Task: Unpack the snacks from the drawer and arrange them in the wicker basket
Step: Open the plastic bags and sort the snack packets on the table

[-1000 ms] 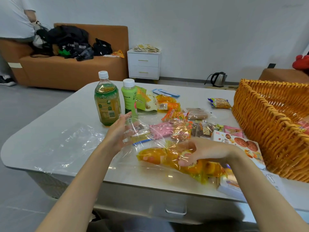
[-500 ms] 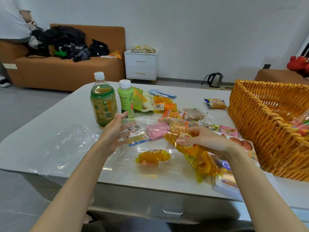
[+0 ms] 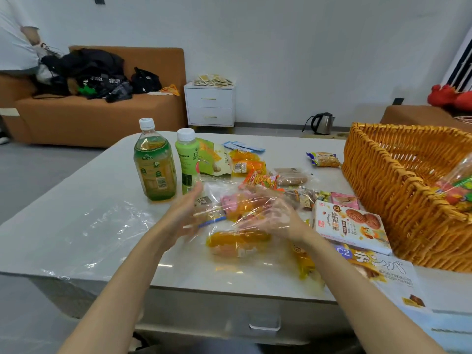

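The snacks (image 3: 251, 166) are lying mostly loose on the table (image 3: 76, 226), between the two bottles (image 3: 154, 164) and the wicker basket (image 3: 383, 190). Only some coloured packets (image 3: 457, 190) are sitting inside the basket already.

Half a second ago the right hand (image 3: 270, 215) was lifting a string of yellow packets (image 3: 304, 264). Now it is no longer holding them, and they are lying at the table edge, partly under the right forearm. A single yellow packet (image 3: 237, 242) is resting beside them, under the clear plastic bag (image 3: 222, 185). So I think this bunch is not going into the basket yet. The person seems to be returning to the bag to take more out of it, and most of the arranging is still waiting.

The left hand (image 3: 184, 213) is standing wide, with fingers straight and palm turned to the right, against the left side of the bag near the green bottle. The right hand is reaching forward into or under the film, over a pink packet (image 3: 231, 203). Its fingers are looking straight and spread, gripping nothing, though the film is blurring them.
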The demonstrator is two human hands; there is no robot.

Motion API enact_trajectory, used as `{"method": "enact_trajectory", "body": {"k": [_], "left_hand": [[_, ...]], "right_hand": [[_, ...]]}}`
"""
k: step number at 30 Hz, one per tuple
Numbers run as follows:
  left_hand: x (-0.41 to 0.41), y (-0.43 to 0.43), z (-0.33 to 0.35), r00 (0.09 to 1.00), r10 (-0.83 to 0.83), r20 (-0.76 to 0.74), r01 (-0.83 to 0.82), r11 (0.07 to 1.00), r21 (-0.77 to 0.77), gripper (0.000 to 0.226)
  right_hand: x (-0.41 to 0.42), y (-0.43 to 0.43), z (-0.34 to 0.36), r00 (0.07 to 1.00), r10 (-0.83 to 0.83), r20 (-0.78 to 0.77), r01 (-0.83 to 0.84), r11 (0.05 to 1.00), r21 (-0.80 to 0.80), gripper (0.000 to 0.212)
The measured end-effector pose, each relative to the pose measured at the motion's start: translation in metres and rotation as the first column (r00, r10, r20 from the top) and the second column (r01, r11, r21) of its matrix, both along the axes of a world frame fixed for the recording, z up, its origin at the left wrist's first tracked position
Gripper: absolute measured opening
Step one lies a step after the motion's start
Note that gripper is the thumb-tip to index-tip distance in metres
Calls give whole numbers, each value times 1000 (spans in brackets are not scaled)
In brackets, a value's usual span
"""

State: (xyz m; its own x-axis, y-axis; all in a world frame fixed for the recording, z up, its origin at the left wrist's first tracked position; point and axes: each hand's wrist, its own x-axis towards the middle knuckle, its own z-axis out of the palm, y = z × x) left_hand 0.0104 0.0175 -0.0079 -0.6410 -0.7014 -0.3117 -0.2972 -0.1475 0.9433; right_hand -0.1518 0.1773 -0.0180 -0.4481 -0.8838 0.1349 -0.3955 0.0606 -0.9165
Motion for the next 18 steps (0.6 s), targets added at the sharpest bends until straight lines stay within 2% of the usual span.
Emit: {"method": "enact_trajectory", "body": {"k": [3,5,6,8,9,11,13,14,17,18], "left_hand": [[5,-1,-5,998,-16,61,20,998,-61,46],[4,-2,-7,997,-35,73,40,997,-66,47],[3,0,-6,997,-37,74,43,996,-73,45],[-2,3,-6,998,-8,69,13,997,-72,37],[-4,3,-7,998,2,70,3,998,-67,33],[-7,7,-7,997,10,79,-7,999,-43,28],[-10,14,-7,998,12,63,-10,999,-33,26],[-10,16,-6,998,20,55,-18,999,-39,28],[-6,12,-6,995,105,1,-105,994,-17,32],[-4,9,-6,991,134,-20,-134,991,20,32]], "right_hand": [[-19,11,6,981,124,152,-160,952,259,86],[-24,18,13,963,100,250,-181,928,325,81],[-22,23,15,975,91,205,-158,925,345,70],[-19,23,10,996,56,-66,-25,918,395,47],[-15,23,11,986,24,-162,42,920,389,40],[-10,17,6,973,-37,-228,93,966,243,28],[-2,13,3,996,-46,-72,51,997,66,13],[3,10,3,999,-25,28,25,999,26,14],[8,3,2,985,34,170,-29,999,-31,26],[5,0,0,980,13,199,-4,999,-44,40]]}}
